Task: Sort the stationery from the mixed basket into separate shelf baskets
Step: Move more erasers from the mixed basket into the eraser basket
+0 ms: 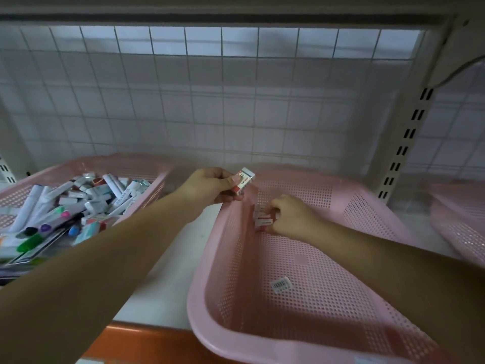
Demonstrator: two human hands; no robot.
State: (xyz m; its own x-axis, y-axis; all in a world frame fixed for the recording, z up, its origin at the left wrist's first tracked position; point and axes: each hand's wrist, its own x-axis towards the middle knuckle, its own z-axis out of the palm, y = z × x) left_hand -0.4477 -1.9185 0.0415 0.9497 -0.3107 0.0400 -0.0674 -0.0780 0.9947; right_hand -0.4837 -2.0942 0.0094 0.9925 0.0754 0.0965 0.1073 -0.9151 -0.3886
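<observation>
**Eraser held just above the far-left corner of the sorting basket**

Head view. White shelf board with an orange front edge carried everything, backed by a white wire grid over tile. On it sat the mixed basket, pink and perforated, heaped with markers, correction tapes and small boxed items, and beside it a nearly empty pink shelf basket; a third pink basket showed at the far edge.

The left hand was closed around a boxed eraser, white with a red end, pinched between thumb and fingers. Its long axis ran slantwise, the free white end pointing up and away from the palm, the red end tucked toward the fingers. From this grip, the shelf basket's near-left rim lay directly below, and the small cluster of erasers already inside lay below and slightly to the outer side, close by.

The right hand rested down inside the shelf basket, fingers curled against that cluster; whether it gripped one or only nudged them into line I could not tell. It touched the cluster, so it was the nearer hand to the pile, while the left was the only one carrying a fresh piece.

A loose barcode label lay on the basket floor, well apart from both hands, toward the wearer.

Judging from this, the coming move was a short drop: down from the left grip, beside the right fingers.
</observation>
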